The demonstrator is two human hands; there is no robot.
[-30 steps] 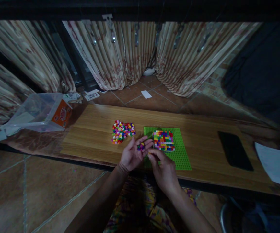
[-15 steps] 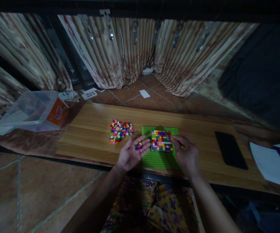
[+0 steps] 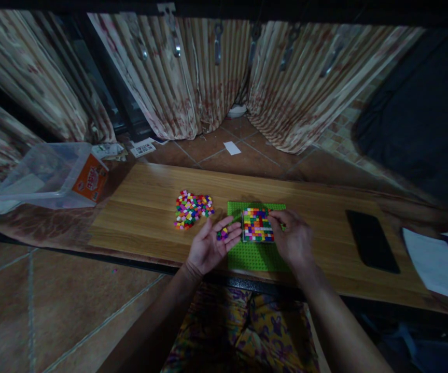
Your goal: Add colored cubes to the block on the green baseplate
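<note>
My left hand [image 3: 210, 246] is palm up with its fingers stretched out, and several small toy bricks [image 3: 222, 234], purple and yellow among them, rest on the fingers. Its fingertips are close to the left side of a block of many-coloured bricks [image 3: 258, 226], which stands on a green studded baseplate [image 3: 243, 261]. My right hand [image 3: 293, 238] has its fingers pinched together at the upper right edge of that block. Whatever is between those fingertips is hidden. Left of the baseplate lies a loose pile of mixed small bricks [image 3: 193, 210].
Everything stands on a long low wooden table [image 3: 138, 217]. At its right lie a black phone-like slab [image 3: 372, 241] and white paper [image 3: 434, 264]. A clear plastic box [image 3: 53, 176] with an orange label is at the far left. Striped curtains [image 3: 204, 77] hang behind.
My right hand has moved slightly left and up, onto the block's upper right edge. My left hand holds still with the bricks on it. The view has tilted a little.
</note>
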